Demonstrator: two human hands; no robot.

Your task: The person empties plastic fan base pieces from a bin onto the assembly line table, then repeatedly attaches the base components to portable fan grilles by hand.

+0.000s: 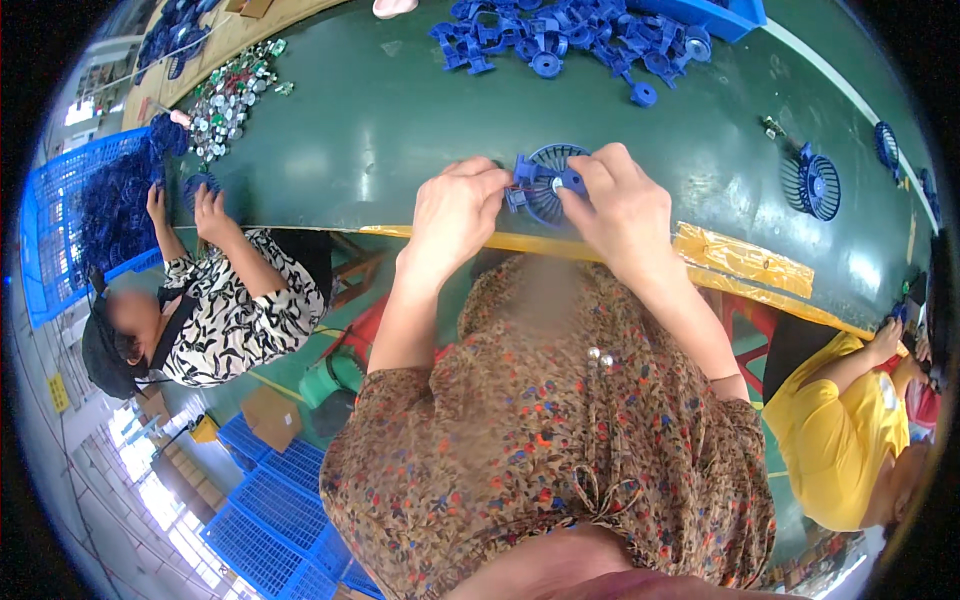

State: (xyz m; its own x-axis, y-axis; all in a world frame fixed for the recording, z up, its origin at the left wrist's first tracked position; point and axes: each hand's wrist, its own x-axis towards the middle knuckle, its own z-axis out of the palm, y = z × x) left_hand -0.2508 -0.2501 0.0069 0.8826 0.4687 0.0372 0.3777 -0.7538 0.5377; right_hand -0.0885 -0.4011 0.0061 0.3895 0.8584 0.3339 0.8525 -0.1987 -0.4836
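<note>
A round blue fan grille (553, 158) lies on the green table in front of me, near its front edge. A blue plastic bracket part (520, 172) and thin dark reddish wires sit over the grille's left side. My left hand (455, 212) is closed in a pinch at the wires and the bracket's left edge; its fingertips partly hide what they grip. Over the grille's right side, my right hand (622, 208) pinches a small blue round plastic piece (573, 181) between thumb and fingers. A small whitish spot shows at the grille's middle, beside the right thumb.
Blue plastic parts (545, 40) are heaped at the far side, beside a blue bin (725, 18). Small motors or metal parts (225, 110) are piled at the far left. Another fan grille (815, 185) lies to the right. Co-workers sit left and right; yellow tape (745, 265) covers the front edge.
</note>
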